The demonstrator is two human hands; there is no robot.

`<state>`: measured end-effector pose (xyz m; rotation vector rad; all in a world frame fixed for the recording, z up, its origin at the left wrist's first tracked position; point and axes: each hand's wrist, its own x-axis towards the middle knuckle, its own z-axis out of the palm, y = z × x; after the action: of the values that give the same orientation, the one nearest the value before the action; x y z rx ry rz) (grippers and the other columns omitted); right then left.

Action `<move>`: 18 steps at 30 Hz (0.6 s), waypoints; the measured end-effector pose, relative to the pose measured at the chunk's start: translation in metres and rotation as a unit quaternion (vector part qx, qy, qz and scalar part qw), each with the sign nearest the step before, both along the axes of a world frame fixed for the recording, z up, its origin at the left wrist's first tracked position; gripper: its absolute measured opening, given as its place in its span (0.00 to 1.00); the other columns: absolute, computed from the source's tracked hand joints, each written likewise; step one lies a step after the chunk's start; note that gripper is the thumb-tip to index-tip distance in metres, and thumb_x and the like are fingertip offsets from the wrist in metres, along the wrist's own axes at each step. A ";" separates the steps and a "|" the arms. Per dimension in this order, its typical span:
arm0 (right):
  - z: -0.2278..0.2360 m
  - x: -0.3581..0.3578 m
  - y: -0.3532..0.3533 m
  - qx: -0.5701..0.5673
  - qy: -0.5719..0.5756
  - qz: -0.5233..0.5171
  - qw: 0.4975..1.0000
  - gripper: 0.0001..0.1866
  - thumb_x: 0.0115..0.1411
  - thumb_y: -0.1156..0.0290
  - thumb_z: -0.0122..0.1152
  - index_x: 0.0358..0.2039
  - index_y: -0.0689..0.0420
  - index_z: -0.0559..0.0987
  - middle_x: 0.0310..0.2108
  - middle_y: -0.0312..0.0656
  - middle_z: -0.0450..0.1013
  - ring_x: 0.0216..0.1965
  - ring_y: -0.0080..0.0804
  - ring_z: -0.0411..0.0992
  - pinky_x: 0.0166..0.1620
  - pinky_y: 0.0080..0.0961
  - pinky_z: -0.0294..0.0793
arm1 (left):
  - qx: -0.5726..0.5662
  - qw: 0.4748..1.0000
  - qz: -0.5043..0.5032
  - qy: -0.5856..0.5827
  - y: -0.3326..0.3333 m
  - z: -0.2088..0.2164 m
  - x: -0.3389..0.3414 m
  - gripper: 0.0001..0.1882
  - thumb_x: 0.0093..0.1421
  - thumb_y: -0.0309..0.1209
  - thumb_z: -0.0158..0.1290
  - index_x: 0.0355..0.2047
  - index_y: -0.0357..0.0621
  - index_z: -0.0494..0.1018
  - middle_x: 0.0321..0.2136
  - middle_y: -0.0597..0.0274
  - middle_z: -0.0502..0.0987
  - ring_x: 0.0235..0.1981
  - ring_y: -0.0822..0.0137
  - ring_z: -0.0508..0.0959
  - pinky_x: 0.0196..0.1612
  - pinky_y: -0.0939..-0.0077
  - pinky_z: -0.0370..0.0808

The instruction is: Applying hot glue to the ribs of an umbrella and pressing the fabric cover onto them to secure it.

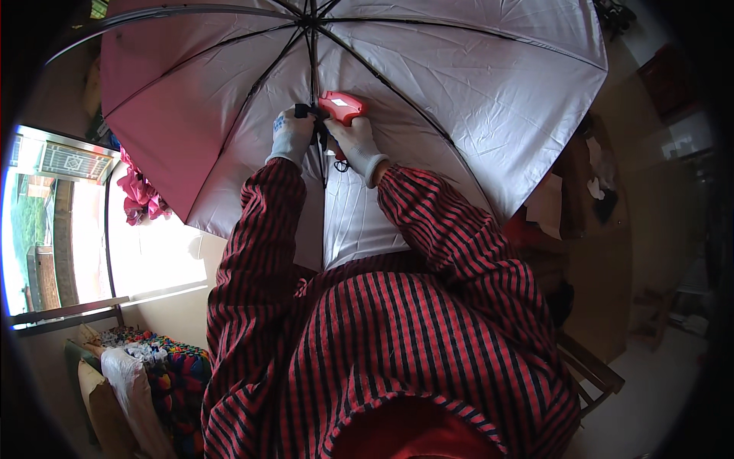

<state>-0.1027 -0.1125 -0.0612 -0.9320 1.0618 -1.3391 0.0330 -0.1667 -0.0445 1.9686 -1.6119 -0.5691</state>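
Note:
An open umbrella (428,84) with a silvery lining and black ribs spreads out in front of me, its inside facing me. The black shaft and hub (308,23) are at the top. My right hand (355,144), in a white glove, is closed around a red gun-shaped tool (342,105) that looks like a tagging gun. My left hand (292,138), gloved too, is closed on a small black piece (304,111) by the shaft, just left of the tool. Whether that piece is a strap or a fitting I cannot tell. A thin black loop hangs below my right hand.
Bright window (76,237) at left, with bunched pink cloth (139,191) beside it. Below stand sacks (107,398) and a heap of multicoloured items (180,382). A brown table (596,260) with small things on it is at right, and a wooden stool (592,367) at lower right.

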 end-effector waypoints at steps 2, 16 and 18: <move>0.000 0.000 0.001 0.021 -0.024 0.009 0.999 0.09 0.54 0.67 0.58 0.29 0.60 0.77 0.22 0.33 0.71 0.19 0.18 0.69 0.16 0.20 0.68 | 0.004 1.000 0.012 -0.010 0.000 -0.001 0.000 0.13 0.50 0.37 0.55 0.34 0.43 0.79 0.28 0.48 0.79 0.34 0.54 0.80 0.38 0.64 0.75; -0.046 -0.008 -0.024 0.006 -0.199 0.140 0.970 0.12 0.62 0.66 0.52 0.43 0.59 0.75 0.36 0.35 0.74 0.36 0.21 0.73 0.42 0.21 0.72 | -0.003 1.000 -0.008 0.026 -0.003 -0.002 0.008 0.12 0.51 0.35 0.55 0.33 0.42 0.78 0.27 0.48 0.79 0.32 0.54 0.80 0.36 0.65 0.75; -0.049 -0.012 -0.028 0.011 -0.266 0.207 0.941 0.13 0.63 0.65 0.50 0.44 0.58 0.74 0.38 0.35 0.74 0.38 0.21 0.73 0.44 0.21 0.71 | 0.032 0.998 0.000 0.056 -0.005 -0.003 0.010 0.12 0.51 0.34 0.55 0.33 0.41 0.78 0.27 0.48 0.79 0.32 0.53 0.80 0.35 0.64 0.75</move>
<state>-0.1147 -0.1405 -0.1106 -0.6689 0.4302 -1.1258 0.0431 -0.1713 -0.0474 1.9450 -1.5426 -0.7269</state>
